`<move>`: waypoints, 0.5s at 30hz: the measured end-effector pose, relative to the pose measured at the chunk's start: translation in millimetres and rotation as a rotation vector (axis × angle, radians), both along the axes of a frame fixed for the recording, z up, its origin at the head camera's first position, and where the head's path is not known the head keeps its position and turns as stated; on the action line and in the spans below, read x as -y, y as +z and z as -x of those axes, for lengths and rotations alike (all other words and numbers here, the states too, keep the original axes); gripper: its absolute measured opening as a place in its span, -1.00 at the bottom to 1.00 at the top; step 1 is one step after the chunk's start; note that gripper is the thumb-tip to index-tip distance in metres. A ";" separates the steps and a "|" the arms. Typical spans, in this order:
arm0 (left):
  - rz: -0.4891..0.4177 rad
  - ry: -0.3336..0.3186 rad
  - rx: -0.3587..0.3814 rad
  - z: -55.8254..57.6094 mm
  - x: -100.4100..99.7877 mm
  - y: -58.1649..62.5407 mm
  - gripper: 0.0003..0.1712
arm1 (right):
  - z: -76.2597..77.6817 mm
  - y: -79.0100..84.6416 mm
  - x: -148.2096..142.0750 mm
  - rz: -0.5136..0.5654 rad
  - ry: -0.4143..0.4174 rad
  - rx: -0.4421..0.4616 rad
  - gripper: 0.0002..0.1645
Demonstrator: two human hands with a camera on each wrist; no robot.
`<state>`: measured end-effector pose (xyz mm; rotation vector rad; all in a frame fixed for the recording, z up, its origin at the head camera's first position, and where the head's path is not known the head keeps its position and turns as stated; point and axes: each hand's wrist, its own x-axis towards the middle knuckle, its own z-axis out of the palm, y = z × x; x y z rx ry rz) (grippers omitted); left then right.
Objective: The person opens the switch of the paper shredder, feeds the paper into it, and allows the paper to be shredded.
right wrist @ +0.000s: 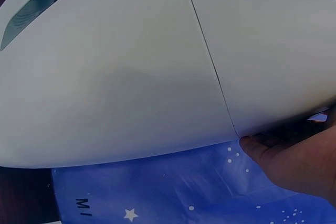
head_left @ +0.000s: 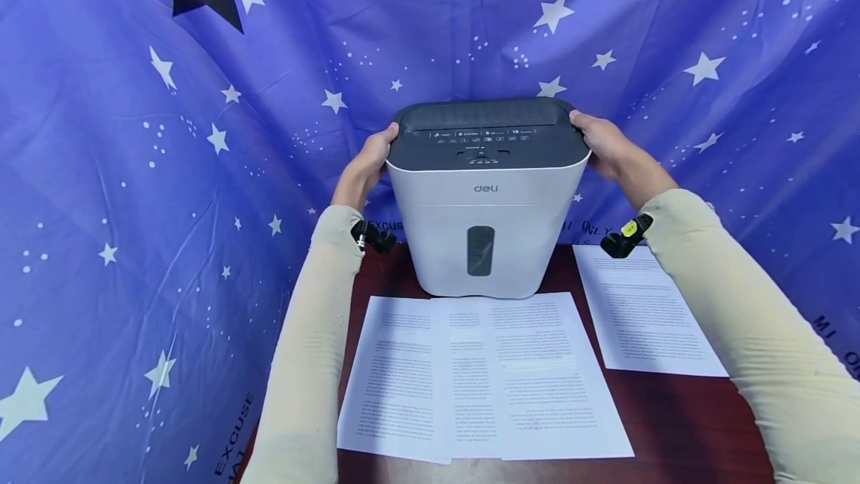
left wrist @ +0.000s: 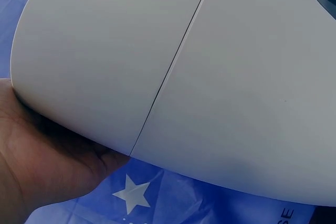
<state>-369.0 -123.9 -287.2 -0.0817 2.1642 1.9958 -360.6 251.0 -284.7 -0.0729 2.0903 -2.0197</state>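
Squarely, a left hand (head_left: 369,157) and right hand (head_left: 607,146) grip a shredder (head_left: 485,208) high on opposite sides, likely for balance, with overlapping sheets (head_left: 480,379) just in front.

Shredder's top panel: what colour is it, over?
The shredder's top panel is dark grey with small pale markings; it shows best in the head view.

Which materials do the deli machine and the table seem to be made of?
The deli machine: probably moulded plastic, satin, judging by smooth curves and a thin seam. The table: perhaps lacquered wood or laminate; reddish-brown with a soft sheen.
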 end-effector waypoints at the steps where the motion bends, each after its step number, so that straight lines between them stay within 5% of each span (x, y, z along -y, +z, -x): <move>1: 0.000 0.001 0.001 0.0 0.0 0.0 -0.36 | 0.1 -0.1 0.5 0.013 -0.004 -0.002 -0.17; 15: -0.031 0.040 0.004 0.2 -1.0 0.1 -0.39 | 0.9 -0.1 0.2 0.038 0.012 -0.008 -0.16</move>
